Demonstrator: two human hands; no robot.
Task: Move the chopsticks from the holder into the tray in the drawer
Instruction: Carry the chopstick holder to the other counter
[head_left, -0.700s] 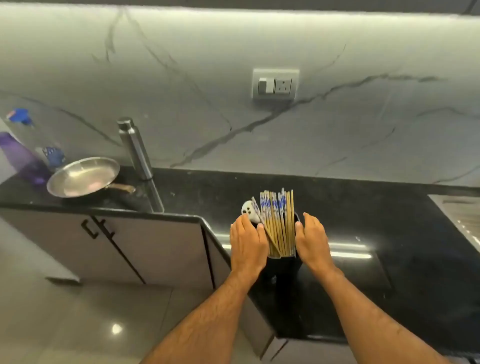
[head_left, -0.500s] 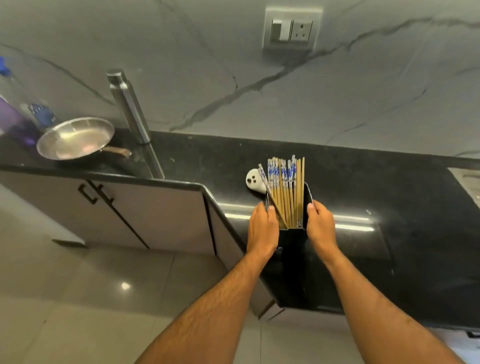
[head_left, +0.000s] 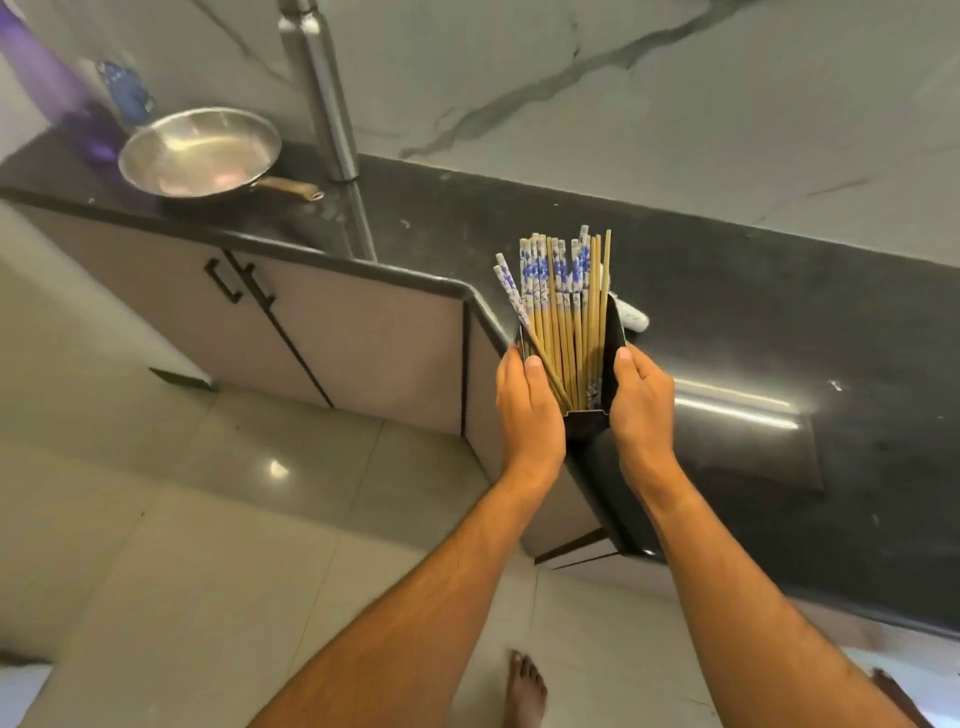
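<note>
A black rectangular holder (head_left: 587, 423) stands at the corner of the dark countertop, packed with several wooden chopsticks (head_left: 563, 312) whose tops are white with blue patterns. One chopstick leans diagonally across the rest. My left hand (head_left: 530, 410) grips the holder's left side and my right hand (head_left: 641, 402) grips its right side. The holder's lower body is mostly hidden between my hands. No drawer or tray shows in view.
A steel pan (head_left: 200, 153) with a wooden handle sits at the counter's far left, beside a purple bottle (head_left: 47, 83). A tall steel bottle (head_left: 322, 88) stands by the marble wall. A white object (head_left: 631, 317) lies behind the holder. Cabinet doors (head_left: 291, 322) and tiled floor lie below.
Both hands have slid from the holder's top edges down onto its sides. The view has tilted downward, and the holder sits at the counter's corner edge.
</note>
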